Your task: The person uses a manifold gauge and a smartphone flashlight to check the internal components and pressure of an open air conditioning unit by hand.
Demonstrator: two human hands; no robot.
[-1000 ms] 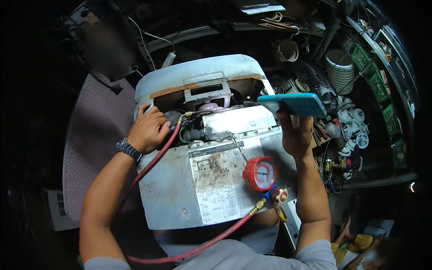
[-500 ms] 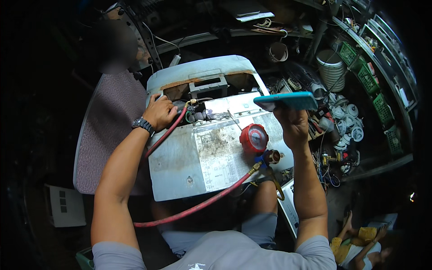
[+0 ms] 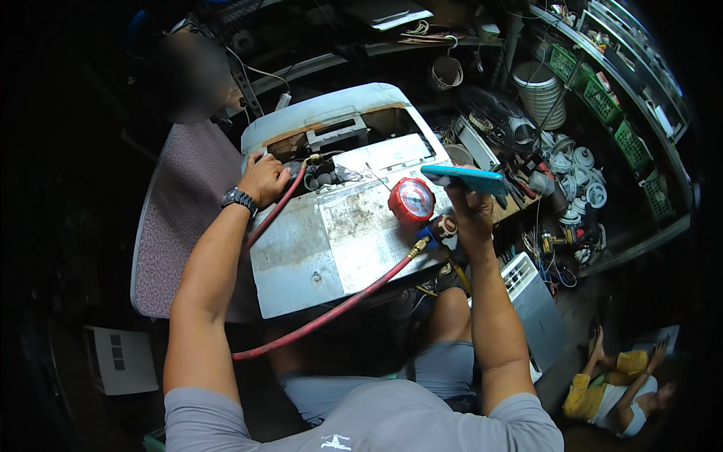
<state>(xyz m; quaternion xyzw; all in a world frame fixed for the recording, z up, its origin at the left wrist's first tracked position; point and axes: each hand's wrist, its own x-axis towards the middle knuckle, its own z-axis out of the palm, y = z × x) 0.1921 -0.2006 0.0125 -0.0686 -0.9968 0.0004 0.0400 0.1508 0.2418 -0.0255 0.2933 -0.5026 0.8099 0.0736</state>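
Observation:
An open pale-blue metal appliance casing (image 3: 290, 267), rusty along its opening, lies in front of me. My left hand (image 3: 263, 179), with a dark watch at the wrist, is curled at the left end of the opening; its fingertips are partly hidden. Beside it, a red hose (image 3: 277, 211) meets a brass fitting (image 3: 314, 159). My right hand (image 3: 474, 215) is closed around a phone in a teal case (image 3: 468, 179), held up over the casing's right side. Just below the phone sits a red-rimmed pressure gauge (image 3: 412, 200) with a blue valve body (image 3: 428, 236), joined to another red hose (image 3: 354, 305).
A purple speckled board (image 3: 173, 218) flanks the casing, with a person (image 3: 192, 79) behind it. White plastic parts (image 3: 580, 177), a ribbed bucket (image 3: 541, 94) and green baskets (image 3: 600, 99) crowd the right. Another person (image 3: 617, 384) sits at the lower right.
The view has shifted and turned a little. My right hand has brought the phone slightly lower, closer to the gauge. My left hand remains at the casing's opening.

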